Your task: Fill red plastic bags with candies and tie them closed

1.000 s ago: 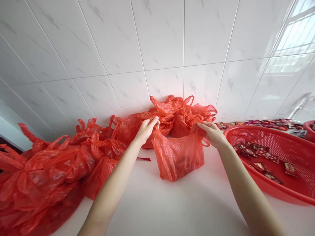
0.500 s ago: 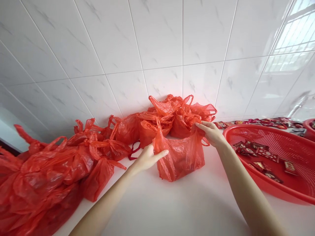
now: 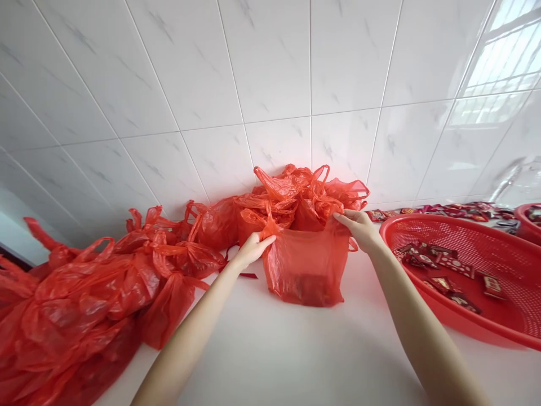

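Observation:
A thin red plastic bag (image 3: 306, 265) stands in the middle of the white table, stretched between my hands. My left hand (image 3: 252, 248) pinches its left handle, and my right hand (image 3: 358, 226) pinches the top right corner near the other handle. Through the plastic, something darker shows at the bottom of the bag; I cannot make out what it is. Behind it, against the wall, sit several bunched red bags (image 3: 291, 197). A dark red ribbon (image 3: 248, 276) lies on the table beside the held bag.
On the left is a large heap of knotted red bags (image 3: 97, 282). A red perforated basket (image 3: 448, 318) with several wrapped snacks (image 3: 454, 264) stands at right. More small packets (image 3: 469, 211) lie along the tiled wall (image 3: 279, 67), with another red basket (image 3: 526, 225) at the right edge.
My left hand has shifted up and left from the bag's side to its handle. The bag's front is now pulled taut and smoother. More of the ribbon shows.

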{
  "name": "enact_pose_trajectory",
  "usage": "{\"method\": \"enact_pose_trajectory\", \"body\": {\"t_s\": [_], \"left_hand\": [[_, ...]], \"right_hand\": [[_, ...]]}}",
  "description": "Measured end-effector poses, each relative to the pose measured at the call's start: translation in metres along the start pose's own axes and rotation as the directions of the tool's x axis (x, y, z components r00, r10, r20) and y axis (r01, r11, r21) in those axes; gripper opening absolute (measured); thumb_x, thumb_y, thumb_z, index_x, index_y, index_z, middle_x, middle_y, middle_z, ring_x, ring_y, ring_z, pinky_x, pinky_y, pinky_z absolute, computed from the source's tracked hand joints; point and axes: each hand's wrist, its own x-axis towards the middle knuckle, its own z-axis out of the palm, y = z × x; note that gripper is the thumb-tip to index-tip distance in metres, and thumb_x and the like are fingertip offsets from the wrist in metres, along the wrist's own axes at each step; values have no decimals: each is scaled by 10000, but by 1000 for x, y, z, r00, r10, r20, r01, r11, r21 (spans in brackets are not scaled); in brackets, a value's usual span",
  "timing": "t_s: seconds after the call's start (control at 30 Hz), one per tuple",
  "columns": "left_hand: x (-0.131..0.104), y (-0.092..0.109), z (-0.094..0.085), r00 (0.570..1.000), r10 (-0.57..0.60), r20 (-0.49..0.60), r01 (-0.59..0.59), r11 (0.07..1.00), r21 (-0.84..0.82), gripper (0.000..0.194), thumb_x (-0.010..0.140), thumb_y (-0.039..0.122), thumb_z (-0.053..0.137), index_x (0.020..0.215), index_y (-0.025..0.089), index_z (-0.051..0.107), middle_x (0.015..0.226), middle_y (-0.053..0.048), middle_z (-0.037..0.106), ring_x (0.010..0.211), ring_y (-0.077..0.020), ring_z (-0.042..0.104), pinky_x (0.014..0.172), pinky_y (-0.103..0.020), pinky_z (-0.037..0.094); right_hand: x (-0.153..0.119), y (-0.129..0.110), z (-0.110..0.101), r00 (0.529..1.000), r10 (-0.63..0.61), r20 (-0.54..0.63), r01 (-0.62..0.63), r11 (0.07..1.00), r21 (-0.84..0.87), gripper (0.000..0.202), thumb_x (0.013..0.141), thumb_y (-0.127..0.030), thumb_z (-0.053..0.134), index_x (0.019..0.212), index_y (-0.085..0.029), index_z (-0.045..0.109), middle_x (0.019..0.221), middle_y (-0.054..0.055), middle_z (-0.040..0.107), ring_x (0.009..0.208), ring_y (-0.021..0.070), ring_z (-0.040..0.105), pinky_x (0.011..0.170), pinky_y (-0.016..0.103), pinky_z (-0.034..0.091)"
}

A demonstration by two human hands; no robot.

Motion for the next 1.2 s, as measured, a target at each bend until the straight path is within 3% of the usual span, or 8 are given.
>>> {"method": "enact_pose_trajectory", "body": {"t_s": [0.1,0.27,0.37,0.5,0.63,0.73,1.0,1.2], "left_hand": [[2,-8,1,1000,5,20,-4,1000,-28,490,655,563,825,945,174,757,989,-83,796,1020,-311,708,960,-440,507],[5,4,3,996,91,0,-91,992,-83,513,653,557,841,1008,196,763,1105,-88,778,1076,-304,694,981,-408,499],[12,10,5,988,137,-67,-143,986,-89,490,656,592,830,934,193,773,1053,-83,781,1076,-292,683,997,-387,473],[18,15,4,973,182,-140,-195,977,-86,483,629,627,836,794,177,772,903,-72,774,981,-268,682,970,-369,463],[15,27,-5,959,216,-182,-240,964,-116,501,552,595,891,796,175,766,840,-47,749,868,-226,669,871,-342,489],[6,42,-11,953,229,-199,-265,947,-180,504,511,515,937,853,184,770,833,-30,739,825,-197,661,840,-326,497],[-16,74,-14,933,296,-206,-345,900,-268,376,575,421,929,823,178,784,815,-51,746,831,-199,674,806,-326,515],[-16,79,-11,921,316,-227,-374,882,-286,344,524,313,944,798,185,781,894,-41,747,835,-190,686,846,-331,530]], "right_hand": [[2,5,2,1000,-15,5,15,1000,-19,535,614,-693,830,751,-188,718,747,52,729,736,218,693,675,326,561],[-2,-2,-4,998,15,67,-10,998,-69,519,642,-661,832,827,-184,747,774,56,737,778,234,694,702,337,544],[-4,-5,-7,991,93,101,-78,986,-145,482,642,-636,842,731,-176,726,713,36,712,701,203,656,652,318,498],[-3,-4,-10,984,167,56,-150,963,-224,442,606,-577,877,622,-171,702,662,28,703,658,188,626,633,316,473],[-3,-7,-12,981,133,143,-137,990,18,414,571,-500,917,802,-181,791,857,67,784,798,234,703,753,356,544],[-5,-12,-12,976,79,204,-119,974,194,360,594,-448,925,812,-191,799,850,61,788,765,210,709,764,351,557],[-10,-24,-10,982,-22,188,-37,953,301,238,667,-396,890,808,-225,805,845,44,783,796,212,710,797,361,555],[-13,-31,-3,989,-90,120,45,942,333,163,687,-297,852,831,-249,793,842,15,756,786,194,684,804,365,546]]}}
